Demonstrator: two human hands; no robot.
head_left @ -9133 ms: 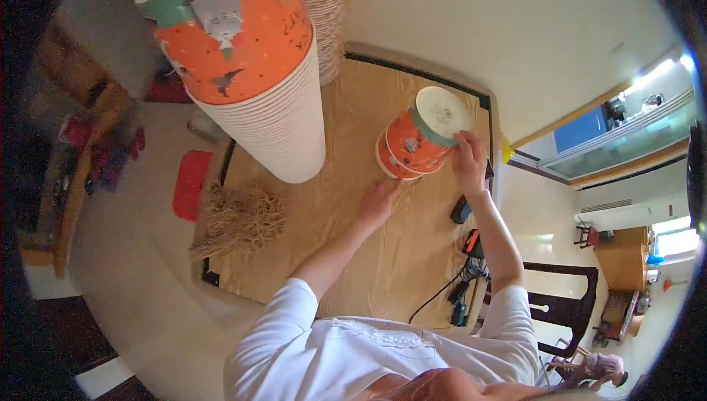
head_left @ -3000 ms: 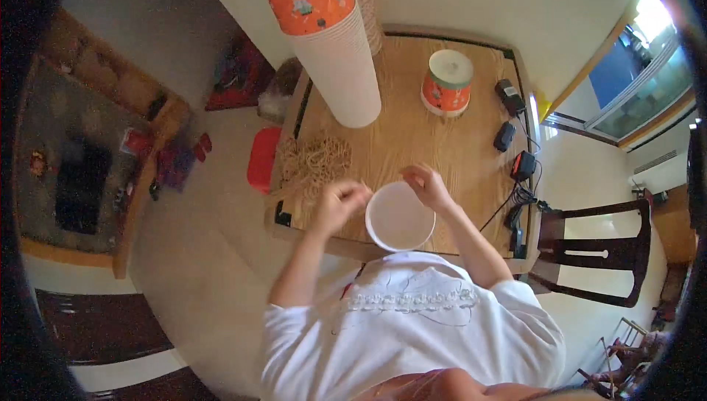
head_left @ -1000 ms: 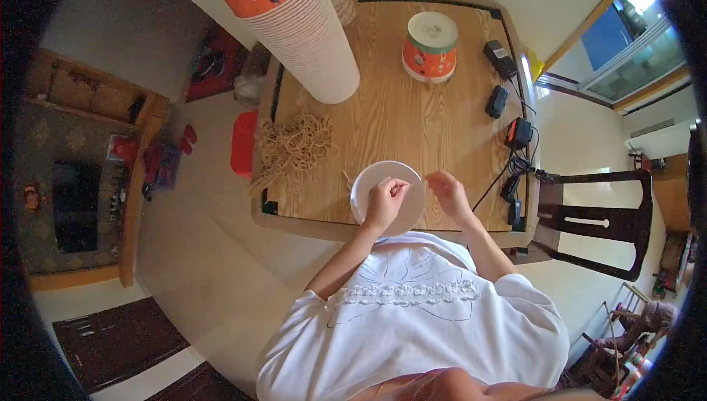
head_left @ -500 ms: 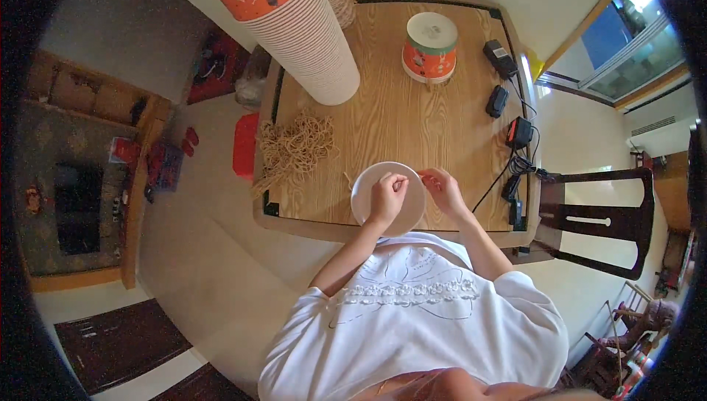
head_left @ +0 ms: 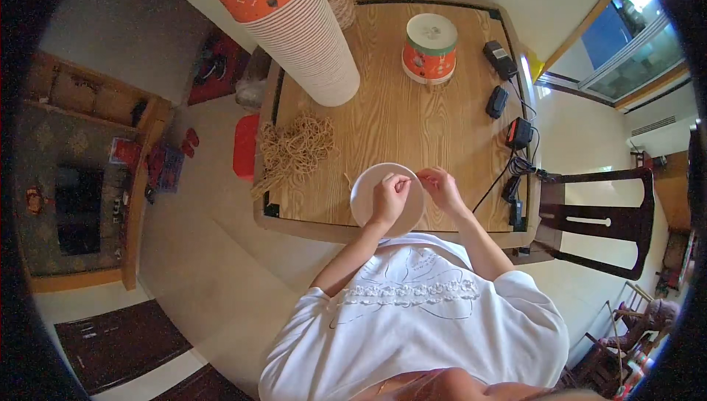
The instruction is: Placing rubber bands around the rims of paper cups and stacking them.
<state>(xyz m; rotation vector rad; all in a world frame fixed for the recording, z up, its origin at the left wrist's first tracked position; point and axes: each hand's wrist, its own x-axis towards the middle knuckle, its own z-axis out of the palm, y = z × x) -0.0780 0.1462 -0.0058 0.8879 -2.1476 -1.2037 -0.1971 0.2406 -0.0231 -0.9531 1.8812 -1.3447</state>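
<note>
A white round paper tub (head_left: 392, 224) stands at the table's near edge, its wide mouth toward me. My left hand (head_left: 391, 196) reaches over its mouth, fingers pinched together; what they hold is too small to make out. At the tub's right rim my right hand (head_left: 442, 189) has thumb and fingertips pinched close to the rim, and whatever is in them cannot be made out. A short tan strand shows at the tub's left side. To the left lies a tangled heap of tan paper twine (head_left: 298, 147).
A tall, leaning stack of paper tubs (head_left: 313, 51) rises at the back left. An upturned orange and green tub (head_left: 429, 55) stands far back. Black adapters (head_left: 519, 133) with cables line the wooden table's (head_left: 375, 121) right edge. A dark chair (head_left: 600, 217) is at the right.
Hardly anything differs. My right hand has shifted very slightly left at the rim; my left hand stays over the tub with its fingers pinched.
</note>
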